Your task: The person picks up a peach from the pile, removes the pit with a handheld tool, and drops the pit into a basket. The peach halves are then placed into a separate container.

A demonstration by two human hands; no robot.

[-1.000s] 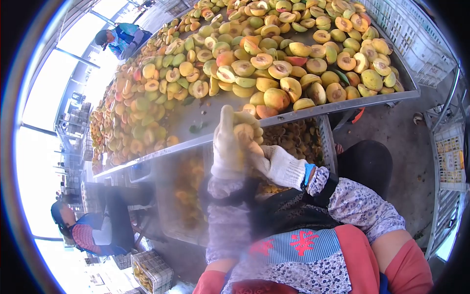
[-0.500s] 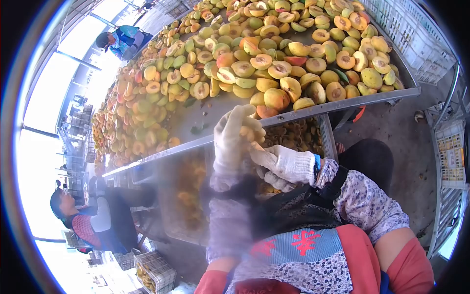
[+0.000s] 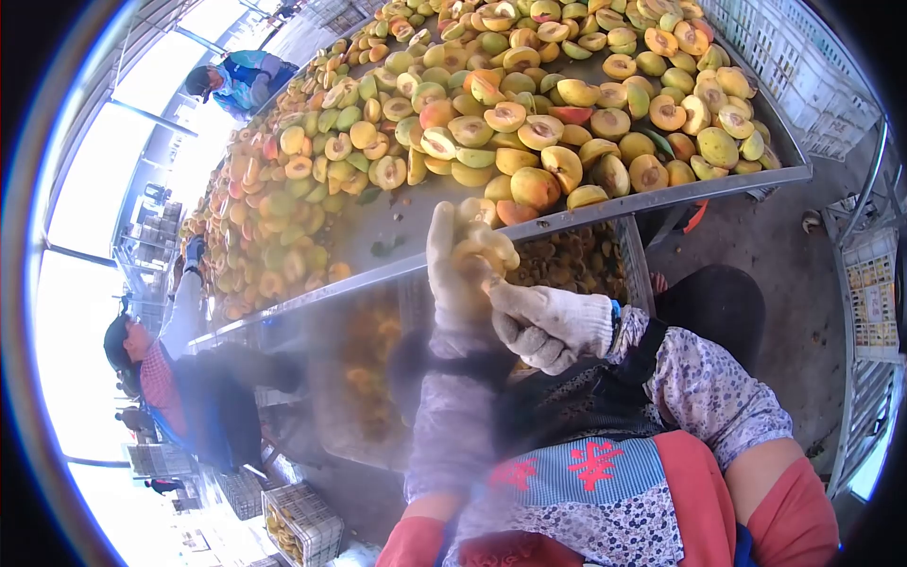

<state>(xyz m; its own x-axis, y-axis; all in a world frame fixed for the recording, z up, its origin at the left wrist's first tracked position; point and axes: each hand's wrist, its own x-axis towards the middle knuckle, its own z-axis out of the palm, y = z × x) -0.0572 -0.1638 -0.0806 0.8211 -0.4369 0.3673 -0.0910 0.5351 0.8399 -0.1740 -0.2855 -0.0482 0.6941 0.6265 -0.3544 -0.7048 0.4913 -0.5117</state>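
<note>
Your gloved left hand [image 3: 452,274] cups a peach half [image 3: 475,253] in the middle of the frame, fingers curled around it. Your right hand [image 3: 548,323] pinches at its middle, fingers pressed together. You seem to be taking the pit out. Next, pull gently over the crate [image 3: 631,266] below the table [image 3: 652,200].

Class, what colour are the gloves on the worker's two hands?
White knit gloves, clearest in the head view.

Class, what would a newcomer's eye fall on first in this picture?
First, the heap of halved peaches covering the long metal table. Next, at its near edge, the gloved left hand holding a peach half, with the gloved right hand touching it from below.
</note>
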